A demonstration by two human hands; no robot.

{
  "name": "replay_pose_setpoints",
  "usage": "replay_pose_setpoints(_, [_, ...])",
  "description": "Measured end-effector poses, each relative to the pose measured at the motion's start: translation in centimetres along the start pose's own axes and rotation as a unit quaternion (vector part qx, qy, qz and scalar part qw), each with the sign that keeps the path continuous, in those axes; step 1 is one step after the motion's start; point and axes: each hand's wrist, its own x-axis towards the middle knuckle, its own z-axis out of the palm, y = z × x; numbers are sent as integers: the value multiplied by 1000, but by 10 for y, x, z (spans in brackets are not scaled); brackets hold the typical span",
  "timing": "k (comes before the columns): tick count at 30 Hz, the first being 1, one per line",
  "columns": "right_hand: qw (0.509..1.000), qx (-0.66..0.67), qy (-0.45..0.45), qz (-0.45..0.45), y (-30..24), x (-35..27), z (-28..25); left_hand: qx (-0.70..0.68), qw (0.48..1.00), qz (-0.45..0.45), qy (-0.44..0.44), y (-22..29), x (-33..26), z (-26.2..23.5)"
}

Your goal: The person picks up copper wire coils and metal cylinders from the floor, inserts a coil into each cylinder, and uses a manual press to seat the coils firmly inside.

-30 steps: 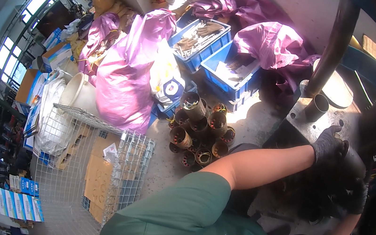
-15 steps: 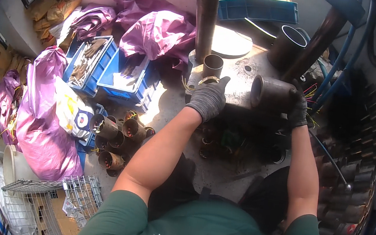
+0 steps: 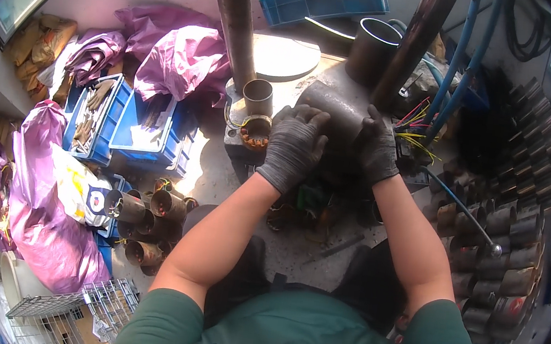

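Cluttered bench (image 3: 294, 244) — both gloved hands clasp metal cylinder (image 3: 339, 107), underside hidden.

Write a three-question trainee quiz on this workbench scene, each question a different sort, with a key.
1. True or false: both gloved hands rest on the grey metal cylinder.
2. What lies to the person's left on the floor? A) blue crates with pink bags behind them, B) a red toolbox, C) a stack of tyres.
3. Fill in: the left hand and the right hand both wear dark grey ____.

Key
1. True: one hand is on each side of the cylinder.
2. A.
3. Gloves.
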Motion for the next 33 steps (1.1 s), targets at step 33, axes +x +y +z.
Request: replay_pose_setpoints(33, [485,-768,-4,-419,-98,-45,-38,-498,803,-198,260,43,22,36])
